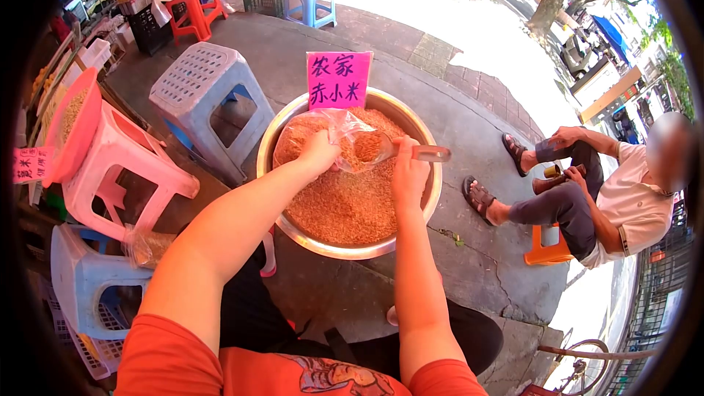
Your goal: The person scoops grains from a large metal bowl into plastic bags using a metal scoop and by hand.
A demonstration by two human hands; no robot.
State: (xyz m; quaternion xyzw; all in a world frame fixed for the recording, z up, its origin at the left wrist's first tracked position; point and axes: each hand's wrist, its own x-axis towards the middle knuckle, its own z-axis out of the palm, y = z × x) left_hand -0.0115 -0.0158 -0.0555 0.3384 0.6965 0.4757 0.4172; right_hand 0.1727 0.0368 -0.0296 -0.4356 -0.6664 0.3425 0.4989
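Note:
A wide metal basin (433,209) full of reddish-brown grain (345,213) stands in front of me. My left hand (320,152) is closed on the rim of a clear plastic bag (295,136), which holds some of the same grain and rests over the basin. My right hand (411,176) grips a scoop (434,153) by its brownish handle. The scoop's grain-filled head points left, at the mouth of the bag; its exact edge is hard to make out through the plastic. Behind the bag stands a pink handwritten sign (339,79).
Left of the basin are a grey-blue stool (202,73), a pink stool (128,154) bearing a red basin (81,114), and a blue stool (70,271) beside a bag of grain (150,247). At right, a person (631,183) sits on an orange stool (548,249).

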